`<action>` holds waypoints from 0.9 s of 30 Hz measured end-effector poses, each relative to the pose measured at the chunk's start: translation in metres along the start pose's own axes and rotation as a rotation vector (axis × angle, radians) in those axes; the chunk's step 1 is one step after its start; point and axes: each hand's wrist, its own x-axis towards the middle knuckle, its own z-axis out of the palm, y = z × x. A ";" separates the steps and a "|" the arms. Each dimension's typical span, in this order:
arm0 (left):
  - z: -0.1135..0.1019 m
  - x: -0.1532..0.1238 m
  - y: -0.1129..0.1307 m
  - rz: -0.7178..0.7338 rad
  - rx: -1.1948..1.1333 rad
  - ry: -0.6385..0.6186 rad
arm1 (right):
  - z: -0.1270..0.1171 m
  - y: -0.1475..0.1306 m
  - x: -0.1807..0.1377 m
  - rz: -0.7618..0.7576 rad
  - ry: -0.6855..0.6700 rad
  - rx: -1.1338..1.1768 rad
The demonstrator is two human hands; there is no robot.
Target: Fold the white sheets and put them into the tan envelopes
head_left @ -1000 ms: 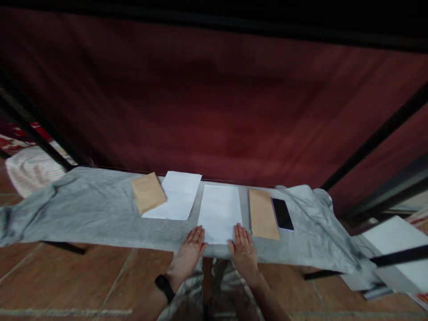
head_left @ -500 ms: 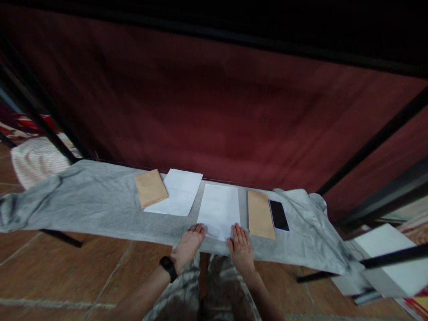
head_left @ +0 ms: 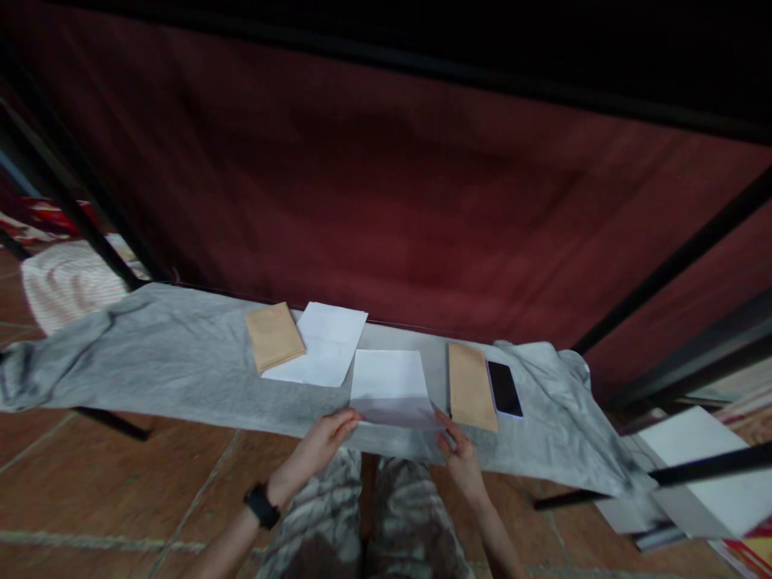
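Note:
A white sheet of paper (head_left: 388, 373) is in front of me, its near part lifted and in shadow. My left hand (head_left: 329, 436) pinches the near left corner between thumb and fingers; a dark watch is on that wrist. At the near right corner, my right hand (head_left: 459, 454) grips the edge with its fingertips. Just right of it lies a brown paper envelope (head_left: 472, 388), with a dark-screened phone (head_left: 505, 389) beside it. To the left, a small stack of brown envelopes (head_left: 275, 337) partly covers other white sheets (head_left: 333, 341).
A grey cloth (head_left: 174, 354) covers the narrow bench. Behind it rises a dark red panel (head_left: 386, 209) between black metal bars. A white box (head_left: 712, 466) stands low at the right, and a striped cloth (head_left: 72, 281) is at the left. The floor is tiled.
Both hands, which lay flat on the sheet's near corners, have moved apart and now grip it. The near edge has come up, and the sheet has shifted slightly towards me and left.

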 end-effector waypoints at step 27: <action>0.049 0.053 -0.070 -0.227 -0.033 0.438 | 0.035 -0.009 0.038 0.013 0.152 -0.439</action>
